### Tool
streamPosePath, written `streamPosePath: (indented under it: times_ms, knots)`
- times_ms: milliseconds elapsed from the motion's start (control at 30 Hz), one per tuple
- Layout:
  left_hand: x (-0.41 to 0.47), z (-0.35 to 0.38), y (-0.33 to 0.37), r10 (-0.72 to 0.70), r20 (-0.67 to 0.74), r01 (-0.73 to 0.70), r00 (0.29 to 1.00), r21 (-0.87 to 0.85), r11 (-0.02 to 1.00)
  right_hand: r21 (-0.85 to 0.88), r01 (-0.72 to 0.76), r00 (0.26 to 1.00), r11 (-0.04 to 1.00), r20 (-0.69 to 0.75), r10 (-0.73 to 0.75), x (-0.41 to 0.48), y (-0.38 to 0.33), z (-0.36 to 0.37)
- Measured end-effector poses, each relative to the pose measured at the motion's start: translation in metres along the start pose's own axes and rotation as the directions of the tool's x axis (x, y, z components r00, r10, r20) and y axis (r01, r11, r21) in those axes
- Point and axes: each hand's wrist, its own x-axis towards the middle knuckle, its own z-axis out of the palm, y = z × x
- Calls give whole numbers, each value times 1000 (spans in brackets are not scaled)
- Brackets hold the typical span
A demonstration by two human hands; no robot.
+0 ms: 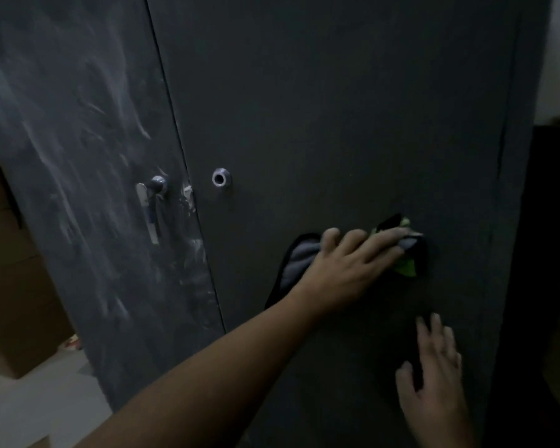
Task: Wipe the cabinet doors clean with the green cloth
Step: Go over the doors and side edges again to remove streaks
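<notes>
Green cloth [406, 268] under left hand [346, 270], inside edges of right door [337, 108].

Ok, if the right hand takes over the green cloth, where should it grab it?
Probably the crumpled end of the green cloth beyond the left hand, coming from below right, the right hand's side. Its folds look bunched enough for fingers to pinch; the grey flap left of the palm seems flat on the right door.
</notes>
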Motion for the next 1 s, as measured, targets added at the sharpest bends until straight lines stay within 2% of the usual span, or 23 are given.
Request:
streamPosePath:
  times_ms: [100, 167, 267, 333, 400, 500, 600, 700, 800, 1000]
  knots:
    - [-30, 7, -26, -8, -71, 12, 997, 58, 998, -88, 98, 993, 991, -53, -103, 2, 6, -5]
    - [-42, 6, -46, -115, -180, 125, 977, 43, 991, -100, 42, 995, 994, -82, -51, 6, 9, -14]
    - [-22, 0, -53, -348, -338, 331, 874, -109, 937, 7, -149, 985, 989, -87, 149, 16, 17, -28]
    - [12, -4, -41, -468, -414, 401, 781, -242, 884, 126, -197, 973, 972, -94, 209, 20, 19, -34]
    - [48, -8, -23, -536, -410, 427, 738, -330, 841, 212, -200, 962, 957, -145, 233, 20, 20, -37]
    - [79, -3, 5, -420, -389, 296, 820, -339, 893, 321, -244, 936, 915, -167, 309, 24, 22, -46]
    - [88, 6, 34, -240, -320, 145, 916, -295, 945, 405, -359, 907, 841, -64, 417, 29, 35, -51]
    - [78, 22, 63, -98, -243, 42, 965, -226, 973, 506, -463, 860, 727, 58, 508, 32, 45, -58]
    - [59, 40, 87, 87, -161, -114, 983, -169, 979, 588, -511, 834, 627, 163, 527, 32, 50, -68]
    - [13, 64, 112, 331, 59, -323, 942, -121, 939, 605, -512, 830, 609, 167, 533, 29, 52, -73]
